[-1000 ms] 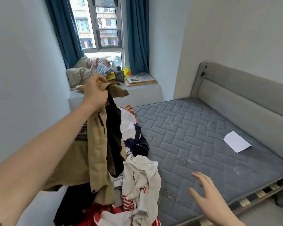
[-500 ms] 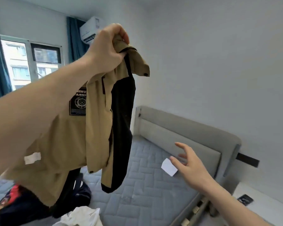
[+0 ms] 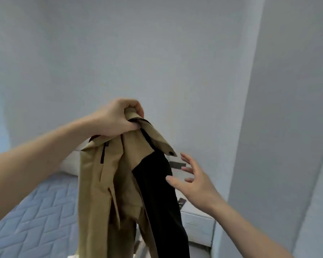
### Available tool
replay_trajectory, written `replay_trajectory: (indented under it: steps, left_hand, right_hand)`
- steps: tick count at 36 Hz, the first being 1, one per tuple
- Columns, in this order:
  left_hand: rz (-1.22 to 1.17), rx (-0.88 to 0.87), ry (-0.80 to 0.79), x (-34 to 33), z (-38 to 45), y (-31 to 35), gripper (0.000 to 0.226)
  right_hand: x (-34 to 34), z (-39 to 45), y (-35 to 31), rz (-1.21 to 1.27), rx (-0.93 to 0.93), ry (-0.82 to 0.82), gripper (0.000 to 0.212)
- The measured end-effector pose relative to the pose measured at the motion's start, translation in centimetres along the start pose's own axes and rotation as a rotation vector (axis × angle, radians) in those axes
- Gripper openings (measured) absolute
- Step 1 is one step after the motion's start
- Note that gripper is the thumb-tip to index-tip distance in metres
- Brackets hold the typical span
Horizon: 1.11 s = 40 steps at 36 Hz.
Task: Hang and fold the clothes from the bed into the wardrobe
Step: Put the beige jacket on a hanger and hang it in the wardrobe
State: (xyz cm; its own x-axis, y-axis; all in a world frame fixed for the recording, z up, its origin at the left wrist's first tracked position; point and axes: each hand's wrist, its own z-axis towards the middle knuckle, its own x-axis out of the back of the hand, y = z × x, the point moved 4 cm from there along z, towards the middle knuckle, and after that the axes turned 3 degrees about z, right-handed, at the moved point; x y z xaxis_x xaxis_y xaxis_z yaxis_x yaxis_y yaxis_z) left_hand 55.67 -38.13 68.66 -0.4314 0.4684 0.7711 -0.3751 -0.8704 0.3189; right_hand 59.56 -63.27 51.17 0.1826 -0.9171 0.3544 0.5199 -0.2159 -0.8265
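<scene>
overhead, left hand (image 3: 117,118) raised, fingers clenched on jacket (image 3: 108,183) collar | right hand (image 3: 191,180) fingers spread, released, beside black sleeve | jacket tan, hanging over bed (image 3: 32,216)

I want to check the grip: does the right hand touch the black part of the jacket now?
Cannot tell. In the head view the right hand is open, its thumb overlapping the edge of the jacket, but no contact or gap shows plainly.

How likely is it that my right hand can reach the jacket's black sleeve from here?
Probably yes: the right hand is open beside the black sleeve, nothing between them, while the left hand holds the jacket up by its collar.
</scene>
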Motion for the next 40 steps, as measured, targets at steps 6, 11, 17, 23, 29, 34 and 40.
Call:
replay_trajectory:
  steps: [6, 11, 17, 23, 29, 34, 40]
  left_hand:
    - [-0.182, -0.107, -0.280, -13.1, 5.3, 2.3, 0.022]
    - [-0.366, -0.197, -0.462, -23.5, 9.2, 5.6, 0.019]
    - [-0.502, -0.308, -0.617, -33.6, 13.2, 10.2, 0.024]
    - [-0.522, -0.426, -0.891, -42.5, 16.4, 15.5, 0.052]
    - [-0.617, -0.416, -0.971, -50.0, 19.0, 22.1, 0.054]
    - [-0.624, -0.424, -0.872, -57.1, 21.3, 30.2, 0.027]
    - [-0.676, -0.426, -0.820, -64.5, 21.8, 40.8, 0.029]
  right_hand:
    - [5.9, 0.1, 5.8, -0.123, -0.127, 0.043, 0.096]
    - [10.8, -0.4, 10.4, -0.209, -0.255, 0.116, 0.037]
    - [18.3, -3.3, 13.6, -0.298, -0.330, 0.345, 0.029]
    - [26.1, -7.3, 15.8, -0.330, -0.399, 0.533, 0.026]
    - [33.8, -12.6, 18.3, -0.350, -0.476, 0.679, 0.026]
    - [40.8, -16.9, 20.4, -0.388, -0.530, 0.777, 0.035]
    - [47.0, -20.8, 23.2, -0.436, -0.590, 0.805, 0.035]
